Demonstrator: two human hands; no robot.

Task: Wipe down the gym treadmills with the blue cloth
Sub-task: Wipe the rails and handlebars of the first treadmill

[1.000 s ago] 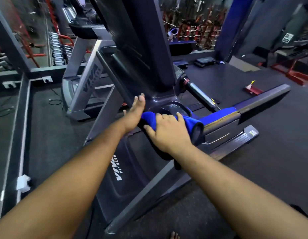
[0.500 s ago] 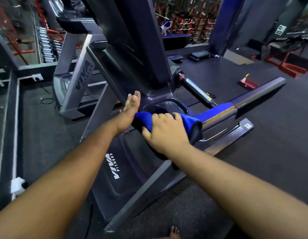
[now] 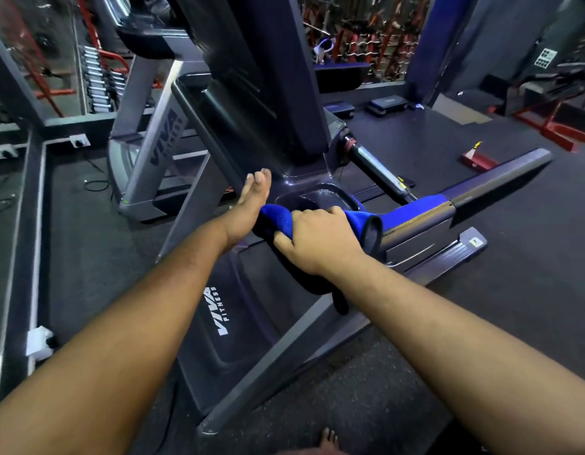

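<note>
A dark grey treadmill [image 3: 225,310] marked VIVA FITNESS fills the middle of the view, seen from its front side. My right hand [image 3: 314,241] grips the blue cloth [image 3: 278,216], which is wrapped over the treadmill's handrail beside a cup-holder recess. The cloth's dark underside hangs below my wrist. My left hand [image 3: 248,205] lies with straight fingers flat against the base of the console post, just left of the cloth. The handrail [image 3: 494,182] runs on to the right, blue near the cloth and dark grey beyond.
A second treadmill [image 3: 153,149] stands behind on the left. Weight racks [image 3: 97,80] line the back left, red equipment [image 3: 566,126] sits at the far right, and step platforms [image 3: 387,103] lie on the dark rubber floor. My bare toes [image 3: 328,436] show at the bottom edge.
My right hand has slid the cloth slightly left along the handrail toward the left hand. The view has shifted a little; the left hand stays flat on the post.
</note>
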